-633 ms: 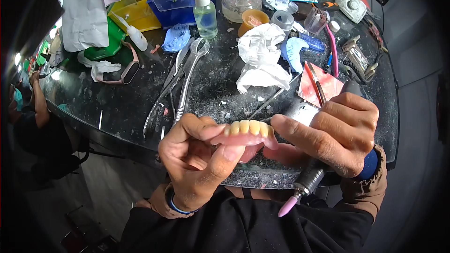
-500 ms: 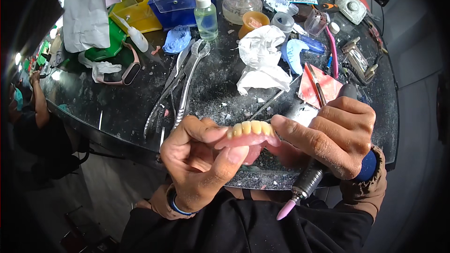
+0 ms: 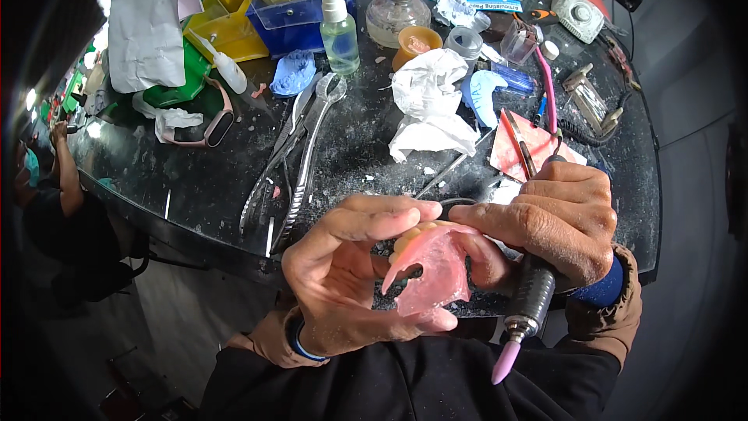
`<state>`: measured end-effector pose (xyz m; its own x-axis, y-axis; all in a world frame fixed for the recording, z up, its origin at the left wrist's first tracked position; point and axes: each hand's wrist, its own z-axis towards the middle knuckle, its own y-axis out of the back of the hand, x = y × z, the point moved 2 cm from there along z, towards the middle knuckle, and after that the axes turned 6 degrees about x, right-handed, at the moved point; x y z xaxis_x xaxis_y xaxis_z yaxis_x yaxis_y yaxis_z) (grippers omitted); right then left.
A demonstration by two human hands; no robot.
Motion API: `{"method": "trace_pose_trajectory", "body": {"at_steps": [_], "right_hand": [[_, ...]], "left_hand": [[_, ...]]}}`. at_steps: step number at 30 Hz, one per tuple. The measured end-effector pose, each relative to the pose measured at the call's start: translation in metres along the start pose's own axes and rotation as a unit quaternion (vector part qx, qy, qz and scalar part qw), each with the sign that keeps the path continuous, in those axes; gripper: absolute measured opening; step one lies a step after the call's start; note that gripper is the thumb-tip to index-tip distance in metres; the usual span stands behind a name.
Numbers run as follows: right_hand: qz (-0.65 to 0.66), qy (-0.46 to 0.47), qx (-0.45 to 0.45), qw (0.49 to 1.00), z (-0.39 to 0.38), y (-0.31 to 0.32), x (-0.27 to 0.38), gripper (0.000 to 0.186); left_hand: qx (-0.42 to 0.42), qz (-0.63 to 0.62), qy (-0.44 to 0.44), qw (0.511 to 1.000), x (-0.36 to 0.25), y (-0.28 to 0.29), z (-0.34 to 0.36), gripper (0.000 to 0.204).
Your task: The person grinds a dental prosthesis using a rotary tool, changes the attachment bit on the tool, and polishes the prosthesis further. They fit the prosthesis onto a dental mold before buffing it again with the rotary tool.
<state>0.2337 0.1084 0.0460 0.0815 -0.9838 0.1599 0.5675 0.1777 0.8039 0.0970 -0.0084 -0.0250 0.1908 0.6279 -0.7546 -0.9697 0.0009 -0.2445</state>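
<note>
A pink denture (image 3: 438, 271) with yellowish teeth is held over the bench's near edge, its rough pink plate facing me and its teeth mostly turned away. My left hand (image 3: 335, 265) curves round its left side, fingertips by the teeth and thumb at the lower edge. Across the palm of my right hand (image 3: 562, 222) lies a dark rotary handpiece (image 3: 531, 296), gripped by the fingers. Its pink pointed grinding tip (image 3: 506, 362) points down toward my lap. The index finger and thumb of that same hand also steady the denture's right side.
Long metal pliers (image 3: 308, 160) lie left of centre on the dusty dark bench (image 3: 210, 195). Crumpled white paper (image 3: 432, 101), a spray bottle (image 3: 340, 35) and a glass burner (image 3: 397, 8) stand behind. A knife (image 3: 520, 144) rests on red sheets (image 3: 506, 157). Another person (image 3: 66, 187) is far left.
The denture has been tipped, so its plate now faces me instead of its front teeth. My left fingers have opened wider around it. The handpiece tip has shifted right and slightly down.
</note>
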Motion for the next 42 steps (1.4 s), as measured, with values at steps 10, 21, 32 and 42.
{"method": "trace_pose_trajectory", "body": {"at_steps": [10, 21, 32, 42], "right_hand": [[0.012, -0.008, -0.021, 1.000, 0.001, -0.004, 0.002, 0.008], [0.025, -0.011, -0.007, 1.000, -0.001, -0.009, -0.009, 0.043], [-0.052, -0.019, 0.039, 0.998, -0.004, -0.004, -0.026, 0.077], [-0.053, -0.013, 0.086, 0.995, -0.010, -0.006, -0.036, 0.080]], "left_hand": [[-0.077, -0.120, 0.042, 0.989, -0.004, -0.006, -0.001, 0.065], [-0.131, -0.117, 0.110, 0.978, -0.011, -0.005, 0.001, 0.056], [-0.053, -0.083, 0.225, 0.969, -0.021, -0.003, 0.005, 0.047], [-0.006, -0.098, 0.311, 0.945, -0.022, -0.004, 0.012, 0.041]]}}
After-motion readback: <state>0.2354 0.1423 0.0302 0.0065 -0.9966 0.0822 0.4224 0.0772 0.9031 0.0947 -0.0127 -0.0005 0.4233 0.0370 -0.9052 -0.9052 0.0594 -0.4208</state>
